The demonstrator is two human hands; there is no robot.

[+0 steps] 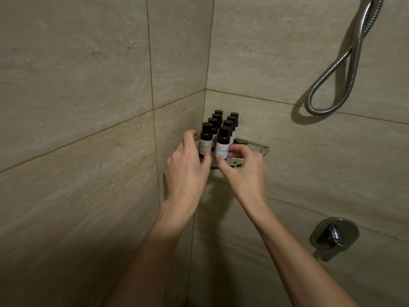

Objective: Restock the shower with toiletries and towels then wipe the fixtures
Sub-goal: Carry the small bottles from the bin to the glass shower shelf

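Note:
Several small dark toiletry bottles with black caps and white labels stand in two rows on a glass corner shelf (259,149) in the shower corner. My left hand (188,165) curls its fingers round the front left bottle (206,138). My right hand (245,167) pinches the base of the front right bottle (223,142) between thumb and fingers. Both bottles stand upright on the shelf. No towel is in view.
A chrome shower hose (345,67) loops down the right wall. A chrome mixer handle (334,237) sits low on the right wall. Beige tiled walls with water drops meet at the corner behind the shelf.

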